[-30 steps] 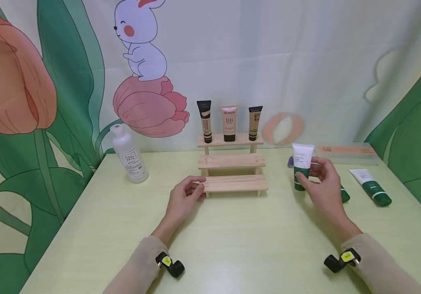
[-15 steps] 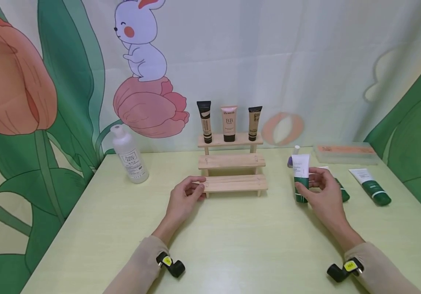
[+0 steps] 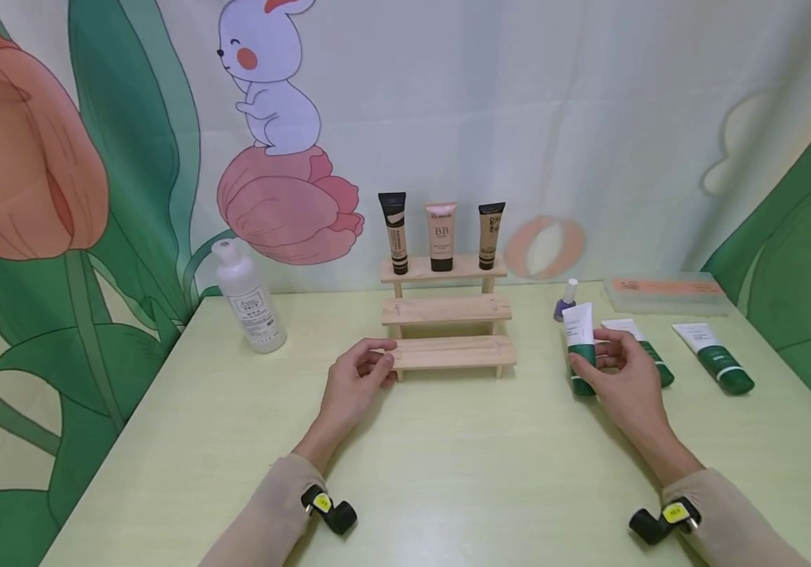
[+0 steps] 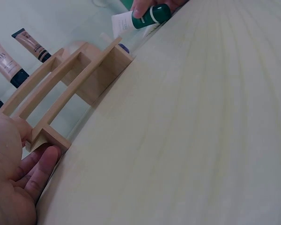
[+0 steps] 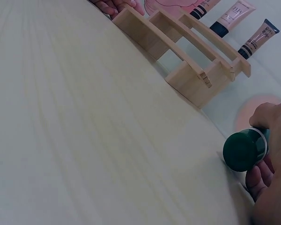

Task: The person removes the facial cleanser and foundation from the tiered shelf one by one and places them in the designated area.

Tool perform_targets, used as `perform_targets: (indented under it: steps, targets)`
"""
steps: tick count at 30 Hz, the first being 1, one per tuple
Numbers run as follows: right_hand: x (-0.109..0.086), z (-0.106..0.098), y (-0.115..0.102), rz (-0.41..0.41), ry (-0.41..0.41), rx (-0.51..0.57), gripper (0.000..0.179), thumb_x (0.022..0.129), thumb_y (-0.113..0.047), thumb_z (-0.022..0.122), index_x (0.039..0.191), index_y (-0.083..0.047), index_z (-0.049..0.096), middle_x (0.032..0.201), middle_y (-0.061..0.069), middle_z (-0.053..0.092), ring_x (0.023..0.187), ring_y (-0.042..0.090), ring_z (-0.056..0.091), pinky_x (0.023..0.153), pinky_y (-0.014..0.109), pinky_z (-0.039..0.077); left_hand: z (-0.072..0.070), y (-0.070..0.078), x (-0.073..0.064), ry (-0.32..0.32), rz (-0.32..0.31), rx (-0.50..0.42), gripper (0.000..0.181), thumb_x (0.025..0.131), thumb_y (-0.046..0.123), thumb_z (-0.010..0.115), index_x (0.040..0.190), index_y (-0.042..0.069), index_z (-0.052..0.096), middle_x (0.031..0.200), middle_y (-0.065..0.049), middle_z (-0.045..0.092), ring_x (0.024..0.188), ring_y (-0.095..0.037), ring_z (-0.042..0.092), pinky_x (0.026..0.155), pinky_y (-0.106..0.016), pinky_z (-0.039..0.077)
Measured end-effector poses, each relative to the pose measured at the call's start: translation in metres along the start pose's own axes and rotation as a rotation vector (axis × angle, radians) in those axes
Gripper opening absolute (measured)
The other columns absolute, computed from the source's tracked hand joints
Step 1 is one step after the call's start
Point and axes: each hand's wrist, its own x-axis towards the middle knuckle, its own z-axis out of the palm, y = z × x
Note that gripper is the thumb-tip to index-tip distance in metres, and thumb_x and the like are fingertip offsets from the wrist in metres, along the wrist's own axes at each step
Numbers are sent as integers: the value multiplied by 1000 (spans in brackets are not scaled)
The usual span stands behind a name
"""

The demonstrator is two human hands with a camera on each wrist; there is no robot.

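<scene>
My right hand (image 3: 628, 370) pinches a white and green squeeze tube (image 3: 580, 346) between thumb and fingers, its green cap end down near the table. In the right wrist view the round green cap (image 5: 240, 151) faces the camera. My left hand (image 3: 354, 386) grips the lower left end of a three-step wooden display stand (image 3: 448, 354), fingers tucked under the end of the lowest step in the left wrist view. On the top step stand a black-topped tube (image 3: 396, 235), a pink BB tube (image 3: 442, 238) and a beige tube with a black top (image 3: 490, 236).
Two more white and green tubes lie to the right, one (image 3: 653, 358) partly behind my right hand, another (image 3: 716, 360) beyond it. A purple nail polish bottle (image 3: 565, 301) stands behind the held tube. A clear box (image 3: 666, 295) lies at the back right, a white bottle (image 3: 249, 299) stands left.
My right hand has lowered the held tube toward the table and tilted it slightly, uncovering the nail polish bottle and more of the tube behind. My left hand has stayed at the stand.
</scene>
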Motion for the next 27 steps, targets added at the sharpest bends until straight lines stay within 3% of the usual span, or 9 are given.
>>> perform_targets:
  steps: [8, 15, 19, 23, 27]
  targets:
    - [2, 1, 0, 46, -2, -51, 61, 100, -38, 86, 146, -6, 62, 123, 13, 66, 100, 19, 61, 73, 7, 49, 0, 3, 0, -2, -14, -3, 19, 111, 12, 71, 129, 12, 78, 103, -15, 78, 93, -31, 81, 86, -32, 69]
    - [3, 1, 3, 6, 3, -63, 57, 98, -34, 89, 142, -6, 65, 120, 13, 70, 93, 10, 62, 74, 7, 49, 1, 2, 0, 1, -13, -6, 19, 111, 12, 72, 128, 11, 79, 103, -16, 79, 94, -32, 81, 86, -33, 69]
    - [1, 2, 2, -17, 17, -69, 54, 100, -30, 88, 142, -4, 65, 121, 14, 69, 99, 15, 63, 76, 4, 48, 0, 2, -1, 2, -10, -13, 19, 111, 13, 72, 129, 10, 79, 104, -16, 79, 94, -34, 81, 87, -35, 69]
    - [-1, 2, 2, -67, 73, -77, 49, 101, -24, 85, 141, -4, 65, 126, 17, 68, 106, 21, 62, 79, 3, 45, 0, 2, 0, 3, -10, -14, 19, 111, 13, 71, 128, 11, 79, 104, -16, 79, 95, -34, 81, 87, -36, 69]
    - [-1, 3, 2, -98, 149, -81, 45, 100, -20, 84, 139, -5, 67, 128, 15, 65, 106, 21, 60, 80, 10, 43, 0, 2, 0, 3, -10, -6, 19, 111, 13, 71, 128, 12, 79, 104, -16, 79, 94, -34, 81, 87, -36, 69]
